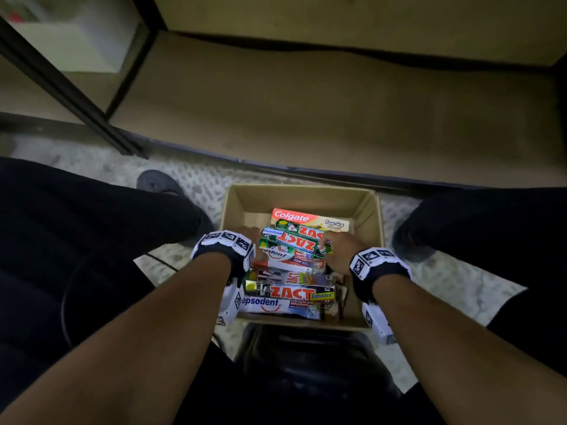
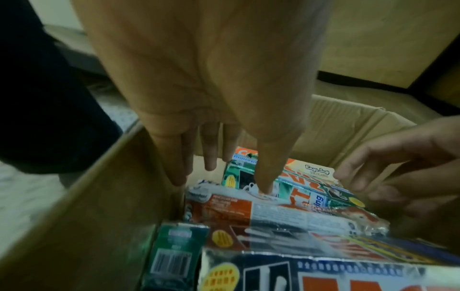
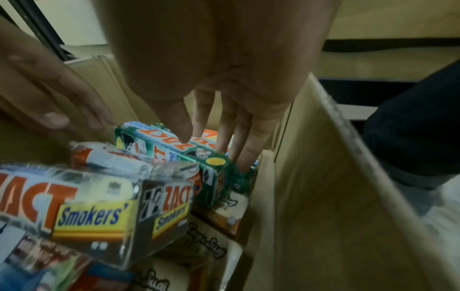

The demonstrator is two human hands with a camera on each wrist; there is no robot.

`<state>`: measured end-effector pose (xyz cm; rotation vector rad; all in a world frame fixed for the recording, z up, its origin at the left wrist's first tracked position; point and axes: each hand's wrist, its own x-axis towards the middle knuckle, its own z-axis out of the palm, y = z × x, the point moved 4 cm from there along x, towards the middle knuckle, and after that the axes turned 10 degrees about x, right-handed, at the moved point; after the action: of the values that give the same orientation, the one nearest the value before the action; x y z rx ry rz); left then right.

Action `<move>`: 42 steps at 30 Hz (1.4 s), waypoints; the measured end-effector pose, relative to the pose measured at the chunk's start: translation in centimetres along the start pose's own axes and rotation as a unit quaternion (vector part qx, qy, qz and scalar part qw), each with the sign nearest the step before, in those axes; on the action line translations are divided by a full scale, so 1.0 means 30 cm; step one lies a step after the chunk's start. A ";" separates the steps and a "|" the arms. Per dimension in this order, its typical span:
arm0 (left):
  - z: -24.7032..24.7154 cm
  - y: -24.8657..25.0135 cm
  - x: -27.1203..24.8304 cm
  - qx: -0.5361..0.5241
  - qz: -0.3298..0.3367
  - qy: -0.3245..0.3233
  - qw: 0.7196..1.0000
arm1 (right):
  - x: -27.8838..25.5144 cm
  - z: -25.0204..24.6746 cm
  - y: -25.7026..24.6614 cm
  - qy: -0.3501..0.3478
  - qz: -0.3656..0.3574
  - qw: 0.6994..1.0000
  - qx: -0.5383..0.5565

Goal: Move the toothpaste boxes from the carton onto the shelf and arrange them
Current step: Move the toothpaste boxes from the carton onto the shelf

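A brown carton (image 1: 300, 190) stands on the floor between my legs, packed with toothpaste boxes. A Colgate box (image 1: 291, 216) lies at the far end, green ZACT boxes (image 1: 294, 240) lie on top in the middle, and a Pepsodent pack (image 1: 288, 259) sits under them. My left hand (image 1: 245, 237) reaches down at their left end with straight fingers, thumb tip touching the pack (image 2: 221, 177). My right hand (image 1: 334, 250) pinches the right end of the top green ZACT box (image 3: 161, 137), thumb on top and fingers down its far side (image 3: 214, 145). The beige shelf (image 1: 337, 111) ahead is bare.
A ZACT Smokers box (image 1: 294, 292) and another Pepsodent box (image 1: 270, 305) fill the near end of the carton. My dark-clothed legs and shoes flank it on the patterned floor. A dark frame (image 1: 76, 96) runs diagonally at the shelf's left.
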<state>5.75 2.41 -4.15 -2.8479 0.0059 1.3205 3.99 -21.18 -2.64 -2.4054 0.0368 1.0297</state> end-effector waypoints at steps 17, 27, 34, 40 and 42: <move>0.123 -0.041 0.101 0.024 0.016 0.019 0.999 | 0.081 0.075 0.032 0.024 0.003 1.000 0.018; 0.023 -0.013 0.017 0.039 0.034 0.058 0.997 | 0.088 0.010 0.014 0.042 0.021 0.999 -0.018; -0.041 0.016 -0.062 -0.022 0.060 0.088 0.994 | 0.019 -0.004 -0.012 0.084 -0.008 0.994 -0.063; -0.057 0.015 -0.140 -0.003 0.079 0.090 0.993 | 0.003 -0.084 -0.021 0.091 0.013 0.996 0.006; -0.062 0.022 -0.159 0.006 0.078 0.088 0.993 | -0.007 -0.061 -0.012 0.068 0.016 0.997 0.012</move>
<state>4.10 1.75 0.69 -2.9973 0.2409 1.0803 5.14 -21.77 -1.30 -2.4573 0.1342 0.8721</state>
